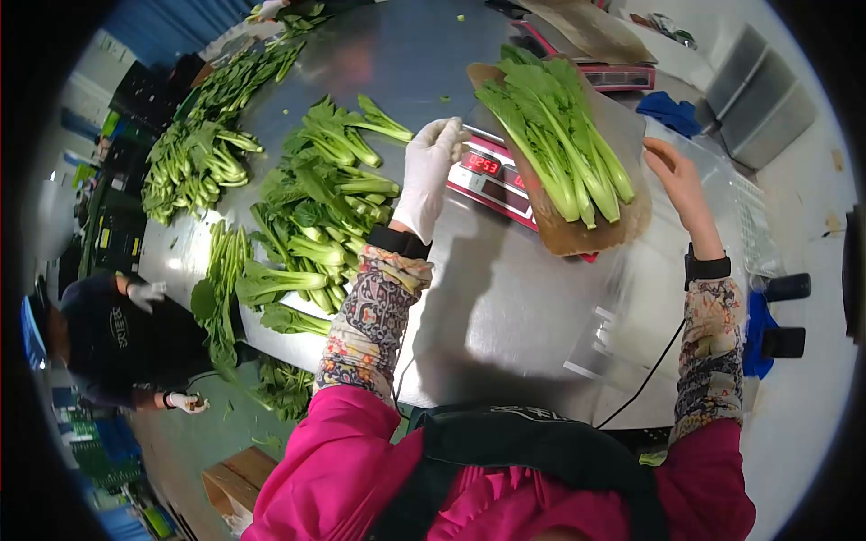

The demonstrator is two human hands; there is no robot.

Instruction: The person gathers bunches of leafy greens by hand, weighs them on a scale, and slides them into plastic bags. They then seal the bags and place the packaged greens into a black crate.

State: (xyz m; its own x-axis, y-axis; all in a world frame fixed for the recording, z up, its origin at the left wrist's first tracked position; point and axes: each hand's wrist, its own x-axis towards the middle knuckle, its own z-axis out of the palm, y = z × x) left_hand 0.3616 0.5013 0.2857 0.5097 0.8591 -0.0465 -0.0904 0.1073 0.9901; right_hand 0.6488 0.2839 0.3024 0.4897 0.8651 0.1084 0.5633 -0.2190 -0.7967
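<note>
A bunch of leafy greens (pixel 561 144) with pale green stalks lies on a brown sheet (pixel 621 236) on top of a red digital scale (pixel 492 194). Red digits reading about 0253 glow on its display. Just left of the scale is my left hand (pixel 428 176) in a white glove, its fingers curled together; whatever may be in them is hidden. My right hand (pixel 683 185), bare, is held beside the right edge of the sheet, fingers loosely bent and apart, holding nothing. Left of my gloved hand lies a large pile of loose greens (pixel 316 212).
More greens (pixel 203 167) are heaped along the far left of the metal table (pixel 478 316). A second red scale (pixel 618 77) stands at the back, near a blue cloth (pixel 669 114). At the left, a co-worker (pixel 117 338) wears white gloves. A cardboard box (pixel 236 482) sits on the floor.
</note>
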